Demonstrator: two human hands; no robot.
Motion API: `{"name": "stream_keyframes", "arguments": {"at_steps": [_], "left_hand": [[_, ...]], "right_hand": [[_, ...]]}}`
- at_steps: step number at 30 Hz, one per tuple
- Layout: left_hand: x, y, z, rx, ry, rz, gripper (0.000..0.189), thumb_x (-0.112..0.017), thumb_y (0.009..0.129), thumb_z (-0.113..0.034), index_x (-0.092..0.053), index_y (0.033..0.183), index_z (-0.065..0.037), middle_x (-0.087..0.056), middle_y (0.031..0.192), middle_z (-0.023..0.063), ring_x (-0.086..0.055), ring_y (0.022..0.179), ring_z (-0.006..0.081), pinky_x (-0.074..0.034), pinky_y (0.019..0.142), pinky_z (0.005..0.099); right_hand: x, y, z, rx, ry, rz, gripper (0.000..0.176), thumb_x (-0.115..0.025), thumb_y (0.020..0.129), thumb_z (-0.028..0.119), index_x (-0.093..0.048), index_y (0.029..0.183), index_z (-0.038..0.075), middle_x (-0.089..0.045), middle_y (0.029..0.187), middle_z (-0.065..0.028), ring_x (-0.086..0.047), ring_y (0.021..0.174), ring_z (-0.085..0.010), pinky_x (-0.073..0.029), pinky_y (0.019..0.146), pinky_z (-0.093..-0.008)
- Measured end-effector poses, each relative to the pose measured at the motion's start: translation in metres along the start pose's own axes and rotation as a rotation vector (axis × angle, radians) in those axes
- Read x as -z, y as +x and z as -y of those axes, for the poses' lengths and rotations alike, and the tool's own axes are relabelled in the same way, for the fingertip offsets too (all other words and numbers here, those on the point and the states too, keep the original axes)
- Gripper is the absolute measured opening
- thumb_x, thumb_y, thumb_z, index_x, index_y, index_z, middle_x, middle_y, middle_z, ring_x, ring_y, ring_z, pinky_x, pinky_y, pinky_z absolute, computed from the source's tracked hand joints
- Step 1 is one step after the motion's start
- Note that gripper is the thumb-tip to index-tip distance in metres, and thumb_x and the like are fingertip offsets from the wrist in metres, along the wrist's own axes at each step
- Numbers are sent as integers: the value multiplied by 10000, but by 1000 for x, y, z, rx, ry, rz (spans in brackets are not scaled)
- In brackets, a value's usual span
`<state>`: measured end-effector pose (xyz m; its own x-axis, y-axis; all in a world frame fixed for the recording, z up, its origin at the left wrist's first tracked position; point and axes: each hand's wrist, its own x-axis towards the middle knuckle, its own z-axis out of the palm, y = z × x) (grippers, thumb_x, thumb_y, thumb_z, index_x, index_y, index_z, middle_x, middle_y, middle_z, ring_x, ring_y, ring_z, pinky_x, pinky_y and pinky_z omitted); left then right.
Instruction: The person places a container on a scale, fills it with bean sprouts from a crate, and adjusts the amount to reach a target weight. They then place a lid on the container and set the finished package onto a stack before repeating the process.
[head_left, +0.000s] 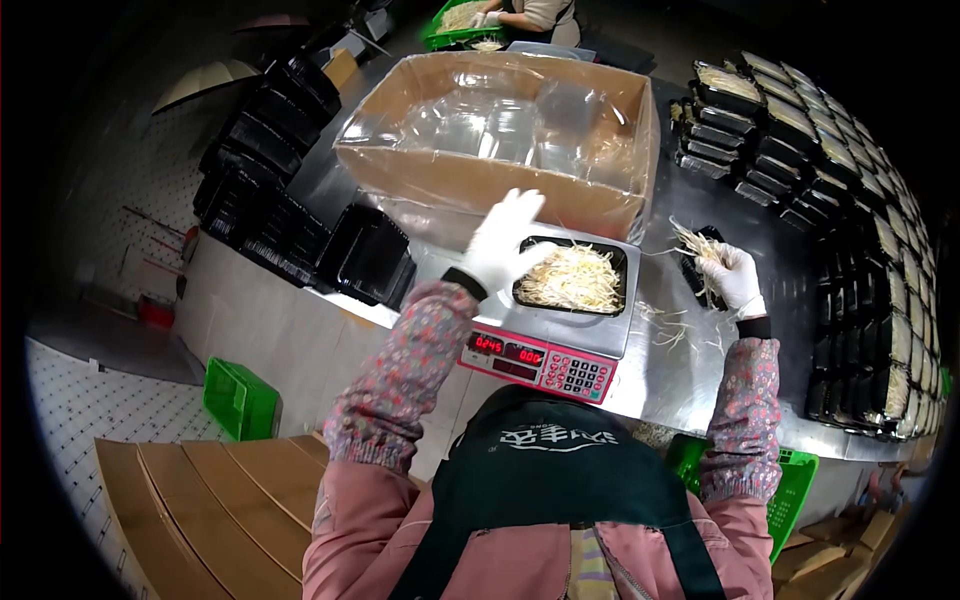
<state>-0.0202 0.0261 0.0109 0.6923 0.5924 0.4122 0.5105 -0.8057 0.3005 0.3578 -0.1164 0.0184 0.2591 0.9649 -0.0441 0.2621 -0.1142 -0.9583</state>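
My left hand (500,245), in a white glove, is open, its fingers stretched out together and its thumb over the left edge of a black tray (620,300). Bean sprouts (572,278) fill that tray, which sits on the steel pan of a digital scale (537,362) reading 0.245. Off to the right, my gloved right hand (735,278) is closed on a small bunch of bean sprouts (695,242). Beneath that bunch lies a small black container (688,275), partly hidden by the hand.
Behind the scale stands a cardboard box (490,165) lined with clear plastic. Stacked black trays (365,255) are on the left; stacks of filled trays (865,220) line the right. Loose sprouts (665,325) lie on the steel table (700,385). Another person (545,18) works beyond the box.
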Motion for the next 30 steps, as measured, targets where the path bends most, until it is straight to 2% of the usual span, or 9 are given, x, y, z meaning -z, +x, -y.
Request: {"name": "stream_keyframes", "arguments": {"at_steps": [4,10,16,19,20,22,26,28,30], "left_hand": [[-31,7,-42,-138,60,205,743,-645,828,-489,-461,1341,16,-459,1388,221,-352,1343,420,-277,1115,509],[-53,-9,-62,-16,-12,144,623,-633,842,-388,-516,1267,52,-587,1152,203,-548,1050,339,-422,942,440],[-48,-2,-64,119,-44,203,794,-702,789,-439,-440,1367,37,-609,1098,215,-576,999,357,-465,888,449],[-32,-10,-60,143,-222,150,874,-742,762,-453,-411,1375,75,-587,1174,261,-554,1112,377,-422,980,453],[-25,-13,-59,106,-213,104,847,-741,770,-432,-421,1364,81,-582,1185,261,-548,1122,378,-409,999,451],[-11,-14,-54,100,-217,84,737,-710,815,-354,-440,1343,83,-577,1210,246,-540,1137,378,-386,1021,447],[-39,-16,-48,96,-282,-24,445,-583,900,-190,-527,1269,52,-595,1199,227,-549,1114,371,-398,995,453],[-64,-15,-52,49,-205,-18,399,-553,904,-189,-559,1233,37,-608,1175,199,-563,1056,347,-421,938,458],[-73,-9,-64,-5,71,-31,401,-556,893,-206,-567,1231,11,-607,1151,170,-563,1011,328,-436,905,451]], "right_hand": [[-28,6,1,79,-118,64,254,-711,859,58,-646,1078,-52,-685,956,-33,-595,827,-73,-496,759,-225],[7,3,-6,-61,-42,-52,254,-716,851,56,-660,1081,-33,-678,909,-10,-584,788,-70,-497,748,-234],[33,25,-25,300,-244,-552,224,-691,865,45,-673,1082,-8,-719,975,-50,-635,860,-80,-509,785,-238],[56,49,-107,215,-720,-447,275,-696,853,187,-689,1106,81,-723,993,-94,-692,890,-233,-531,829,-321],[53,42,-83,-207,-1067,-141,376,-707,795,317,-694,1103,101,-699,1041,-135,-662,959,-327,-523,873,-375],[34,23,-67,-251,-1208,-198,456,-704,748,369,-689,1103,83,-678,1081,-168,-639,1004,-337,-506,911,-387],[-24,26,-29,343,-557,-261,415,-654,804,257,-655,1150,27,-645,1157,-176,-609,1074,-346,-483,946,-399],[-86,10,4,442,-264,-173,361,-646,854,183,-636,1172,15,-647,1155,-155,-598,1105,-299,-453,991,-387],[-123,-9,26,697,-396,12,362,-640,867,165,-618,1208,49,-629,1177,-159,-569,1148,-308,-435,1005,-397]]}}
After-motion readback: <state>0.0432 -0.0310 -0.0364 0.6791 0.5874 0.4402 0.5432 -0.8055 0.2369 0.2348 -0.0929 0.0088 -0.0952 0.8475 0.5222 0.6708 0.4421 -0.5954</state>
